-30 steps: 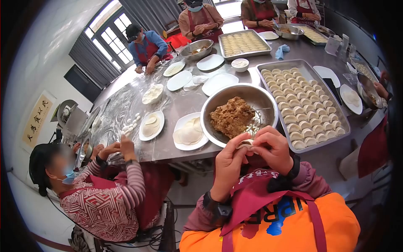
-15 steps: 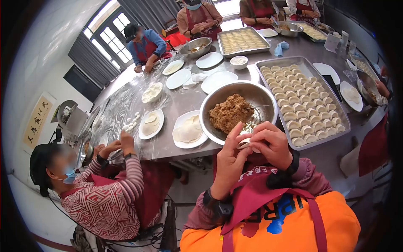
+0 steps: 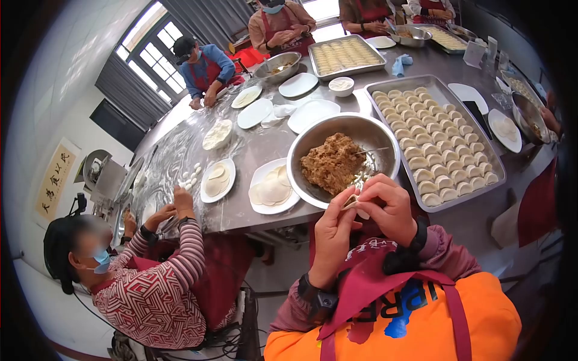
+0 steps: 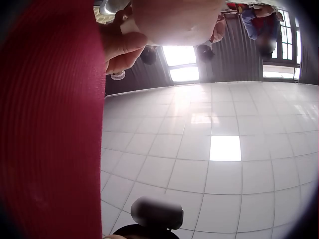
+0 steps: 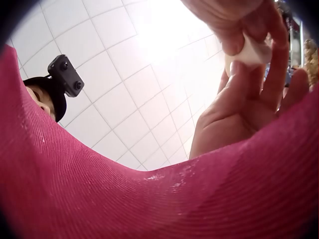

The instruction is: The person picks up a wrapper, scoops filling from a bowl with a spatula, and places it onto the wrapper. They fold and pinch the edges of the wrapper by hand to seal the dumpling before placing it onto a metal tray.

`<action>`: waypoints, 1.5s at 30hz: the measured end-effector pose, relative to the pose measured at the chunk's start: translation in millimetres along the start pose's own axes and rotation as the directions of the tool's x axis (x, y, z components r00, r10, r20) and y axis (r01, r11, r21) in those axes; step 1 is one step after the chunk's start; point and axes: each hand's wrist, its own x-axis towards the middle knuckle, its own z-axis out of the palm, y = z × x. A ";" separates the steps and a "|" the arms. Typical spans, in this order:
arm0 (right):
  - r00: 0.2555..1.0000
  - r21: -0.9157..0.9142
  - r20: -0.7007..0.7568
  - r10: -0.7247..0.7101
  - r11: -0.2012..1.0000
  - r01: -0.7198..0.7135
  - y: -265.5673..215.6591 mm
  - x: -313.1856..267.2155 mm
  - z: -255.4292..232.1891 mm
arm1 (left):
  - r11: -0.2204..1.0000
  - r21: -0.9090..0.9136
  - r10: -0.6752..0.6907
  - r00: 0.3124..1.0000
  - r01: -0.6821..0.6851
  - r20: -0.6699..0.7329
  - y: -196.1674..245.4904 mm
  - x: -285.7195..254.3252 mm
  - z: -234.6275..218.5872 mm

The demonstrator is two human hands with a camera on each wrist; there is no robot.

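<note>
In the head view a small white dumpling [image 3: 351, 202] is pinched between both hands above the near edge of a steel bowl. The left hand [image 3: 332, 233] grips it from the left with thumb and fingers, while the right hand [image 3: 390, 210] pinches its right side, fingers bent over the top. The right wrist view shows the pale dough [image 5: 255, 52] held between the fingertips of both hands. A mound of brown filling [image 3: 334, 162] lies in the steel bowl [image 3: 294, 162]. Part of the left hand [image 4: 174, 21] fills the top of the left wrist view.
A tray [image 3: 435, 207] with rows of dumplings stands right of the bowl. Left of it is a plate of round wrappers [image 3: 272, 188], then a smaller plate [image 3: 218, 180]. A person in a striped sleeve [image 3: 153, 295] works at left; others stand across the table.
Both hands stay together at the dumpling, with finger positions shifting slightly along its edge. The head view has tilted a little. The person at left has lowered the head slightly.
</note>
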 end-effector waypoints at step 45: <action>1.000 -0.044 -0.025 0.003 0.999 -0.004 5.3 -6.8 1.2 | 0.996 0.084 0.010 0.999 -0.007 -0.036 -11.1 -0.5 5.2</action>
